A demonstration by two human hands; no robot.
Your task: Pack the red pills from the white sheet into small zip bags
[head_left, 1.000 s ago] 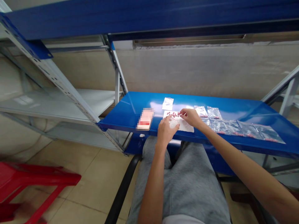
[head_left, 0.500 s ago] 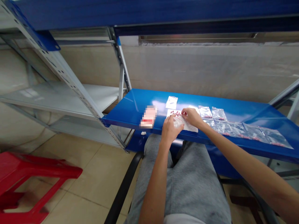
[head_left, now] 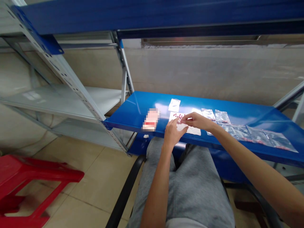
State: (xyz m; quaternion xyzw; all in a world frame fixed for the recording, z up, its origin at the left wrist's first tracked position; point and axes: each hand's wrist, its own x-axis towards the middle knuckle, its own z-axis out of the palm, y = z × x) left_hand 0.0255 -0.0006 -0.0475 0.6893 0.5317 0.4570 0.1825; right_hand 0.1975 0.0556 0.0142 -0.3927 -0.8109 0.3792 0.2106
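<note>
My left hand [head_left: 172, 133] holds a small clear plastic bag [head_left: 181, 126] just above the front of the blue shelf [head_left: 239, 113]. My right hand [head_left: 197, 121] pinches the bag's top edge, fingertips meeting the left hand's. Under both hands lies a white sheet [head_left: 193, 130] with several small red pieces [head_left: 177, 116] scattered at its far end. A lone clear bag [head_left: 174, 104] lies behind the sheet.
A row of several clear bags with red contents [head_left: 247, 133] lies to the right along the shelf. A blurred pink-white packet [head_left: 150, 120] lies left of the sheet. A grey metal rack [head_left: 71, 88] stands left, a red plastic stool [head_left: 30, 183] on the floor.
My right hand has lifted off the sheet and moved left to the bag held by my left hand. The camera view shifted slightly.
</note>
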